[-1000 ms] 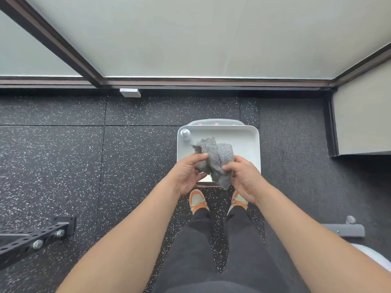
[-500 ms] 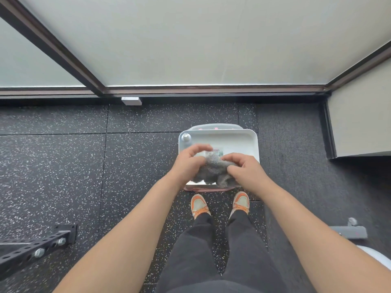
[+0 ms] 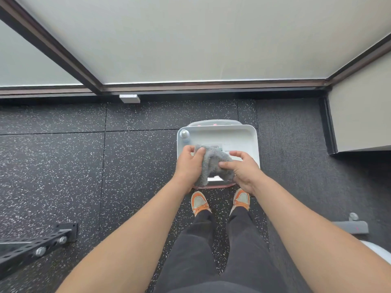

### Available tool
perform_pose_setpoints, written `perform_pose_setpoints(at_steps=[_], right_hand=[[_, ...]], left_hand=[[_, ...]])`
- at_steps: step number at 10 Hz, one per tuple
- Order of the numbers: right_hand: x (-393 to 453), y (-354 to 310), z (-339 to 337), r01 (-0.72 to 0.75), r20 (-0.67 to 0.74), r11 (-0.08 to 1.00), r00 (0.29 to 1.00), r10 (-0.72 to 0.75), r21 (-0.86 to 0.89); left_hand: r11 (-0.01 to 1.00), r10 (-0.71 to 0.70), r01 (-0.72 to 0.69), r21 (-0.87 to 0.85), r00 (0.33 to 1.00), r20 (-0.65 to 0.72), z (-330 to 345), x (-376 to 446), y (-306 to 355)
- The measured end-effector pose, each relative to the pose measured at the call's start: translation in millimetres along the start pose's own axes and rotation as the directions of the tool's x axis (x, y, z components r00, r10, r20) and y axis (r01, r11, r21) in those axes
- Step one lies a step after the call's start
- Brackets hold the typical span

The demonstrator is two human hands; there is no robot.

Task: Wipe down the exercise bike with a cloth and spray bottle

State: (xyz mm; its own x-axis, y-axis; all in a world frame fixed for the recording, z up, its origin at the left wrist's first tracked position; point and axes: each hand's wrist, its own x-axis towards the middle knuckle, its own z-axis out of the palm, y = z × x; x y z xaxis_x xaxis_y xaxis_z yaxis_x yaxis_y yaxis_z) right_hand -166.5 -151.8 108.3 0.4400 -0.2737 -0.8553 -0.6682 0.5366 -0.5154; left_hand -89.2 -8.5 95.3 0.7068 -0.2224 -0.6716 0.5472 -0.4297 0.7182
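A grey fluffy cloth [image 3: 212, 163] is bunched over the near half of a white tray [image 3: 239, 134] that sits on a low stand. My left hand [image 3: 189, 163] grips the cloth's left side, thumb curled over its top. My right hand [image 3: 243, 168] holds the right side, forefinger laid across the cloth. A small clear spray bottle [image 3: 184, 135] stands upright in the tray's far left corner, apart from both hands. The exercise bike's main body is out of view.
Dark speckled rubber flooring [image 3: 84, 170] surrounds the tray. A black bolted rack foot [image 3: 40, 244] lies at the lower left. A grey foot and white base [image 3: 357, 227] of a machine show at the lower right. Frosted windows and a wall close the far side.
Both hands have lowered the cloth from above the tray down onto it and spread slightly apart. The spray bottle has stayed in its corner.
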Motion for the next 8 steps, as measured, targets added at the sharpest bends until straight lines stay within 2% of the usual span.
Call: perform_pose_setpoints(at_steps=[1, 2, 3, 4, 5, 6, 7, 8], right_hand=[[12.7, 4.1, 0.8, 0.03, -0.121, 0.998, 0.992, -0.023, 0.057], [19.6, 7.9, -0.5, -0.006, -0.116, 1.0, 0.993, 0.005, -0.008], [20.8, 9.6, -5.5, -0.076, -0.089, 0.988, 0.994, 0.064, -0.135], [28.8, 8.6, -13.6, -0.024, -0.147, 0.999, 0.989, 0.017, -0.044], [37.2, 7.1, -16.0, 0.084, -0.194, 0.989, 0.975, -0.107, -0.122], [43.2, 4.1, -12.0, 0.183, -0.204, 0.954, 0.951, -0.232, -0.236], [41.0, -5.1, -11.0, 0.208, -0.193, 0.909, 0.937, -0.291, -0.362], [39.5, -3.1, -22.0, 0.085, -0.209, 0.788, 0.942, -0.264, -0.61]], left_hand=[[0.996, -0.09, 0.089, -0.015, 0.994, -0.064, -0.1, 0.7, -6.1], [0.959, -0.19, 0.196, -0.205, 0.981, 0.046, 2.5, 6.0, -7.1], [0.953, -0.163, 0.197, -0.231, 0.974, 0.16, 4.7, 13.8, -10.3], [0.97, -0.164, 0.186, -0.158, 0.976, 0.142, 6.2, 18.0, -11.5], [0.981, -0.16, 0.168, -0.097, 0.984, 0.083, 8.8, 20.3, -10.1], [0.984, -0.136, 0.144, -0.101, 0.987, 0.081, 10.4, 23.7, -5.7], [0.996, -0.09, 0.092, -0.014, 0.99, 0.109, 10.7, 28.3, -0.4], [0.955, -0.091, 0.064, 0.29, 0.992, 0.083, 5.1, 28.5, 1.2]])
